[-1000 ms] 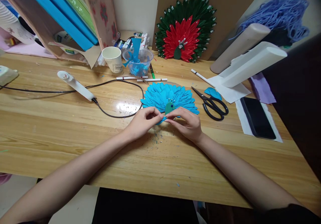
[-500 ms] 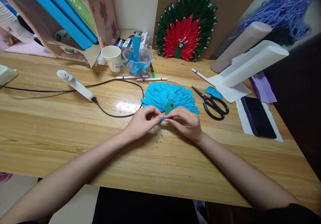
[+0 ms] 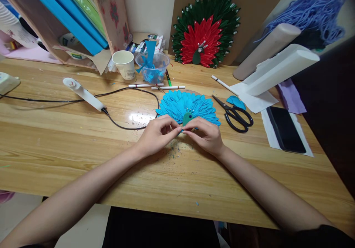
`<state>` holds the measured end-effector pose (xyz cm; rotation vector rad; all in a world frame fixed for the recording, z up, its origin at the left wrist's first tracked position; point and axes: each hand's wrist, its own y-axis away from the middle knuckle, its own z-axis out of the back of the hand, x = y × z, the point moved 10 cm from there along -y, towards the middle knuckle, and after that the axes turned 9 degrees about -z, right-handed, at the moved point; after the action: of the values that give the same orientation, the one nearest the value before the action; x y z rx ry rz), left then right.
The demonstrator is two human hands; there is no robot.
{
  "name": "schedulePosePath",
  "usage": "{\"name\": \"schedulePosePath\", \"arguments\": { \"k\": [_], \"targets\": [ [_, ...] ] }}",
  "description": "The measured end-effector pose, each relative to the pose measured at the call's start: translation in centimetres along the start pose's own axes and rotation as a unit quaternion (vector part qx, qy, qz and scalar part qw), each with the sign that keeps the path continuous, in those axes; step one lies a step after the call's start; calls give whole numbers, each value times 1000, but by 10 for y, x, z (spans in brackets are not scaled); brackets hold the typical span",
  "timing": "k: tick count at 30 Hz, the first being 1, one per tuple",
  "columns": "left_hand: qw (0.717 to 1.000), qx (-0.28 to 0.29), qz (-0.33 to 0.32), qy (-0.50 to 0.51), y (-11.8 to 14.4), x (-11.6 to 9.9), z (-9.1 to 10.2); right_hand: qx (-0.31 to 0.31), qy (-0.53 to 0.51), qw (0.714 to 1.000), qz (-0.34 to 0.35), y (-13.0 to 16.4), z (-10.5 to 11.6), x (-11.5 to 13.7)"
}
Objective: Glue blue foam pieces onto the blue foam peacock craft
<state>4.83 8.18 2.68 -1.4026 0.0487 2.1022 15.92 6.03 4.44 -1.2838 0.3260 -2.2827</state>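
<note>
My left hand [image 3: 158,134] and my right hand [image 3: 205,135] meet fingertip to fingertip over the table. Both pinch a small piece of blue crepe paper [image 3: 181,131], mostly hidden by the fingers. Just beyond them lies a blue paper peacock [image 3: 180,105] with a fan of layered petal-like feathers. Its green body [image 3: 188,118] has a dark round eye and is partly covered by my right fingers.
Black-handled scissors [image 3: 235,114] lie right of the peacock, by a blue scrap [image 3: 236,102] and a phone [image 3: 285,129]. Leftward are a white corded tool [image 3: 84,95], a paper cup [image 3: 123,65] and a plastic bowl [image 3: 156,73] of blue pieces. A red-green peacock [image 3: 206,29] stands behind.
The fingertips have shifted very slightly, and less of the blue piece shows between them. Everything else stays in place.
</note>
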Motion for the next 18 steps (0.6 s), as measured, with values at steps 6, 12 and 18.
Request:
{"name": "schedulePosePath", "arguments": {
  "k": [6,12,18],
  "targets": [
    [1000,4,8,-9,-1,0,1,-4,6,1000,-4,0,0,-1],
    [998,25,53,-16,1,11,3,-22,16,999,-16,-1,5,-1],
    [997,27,75,-4,2,15,1,-28,18,999,-25,-2,6,-2]
  ]
}}
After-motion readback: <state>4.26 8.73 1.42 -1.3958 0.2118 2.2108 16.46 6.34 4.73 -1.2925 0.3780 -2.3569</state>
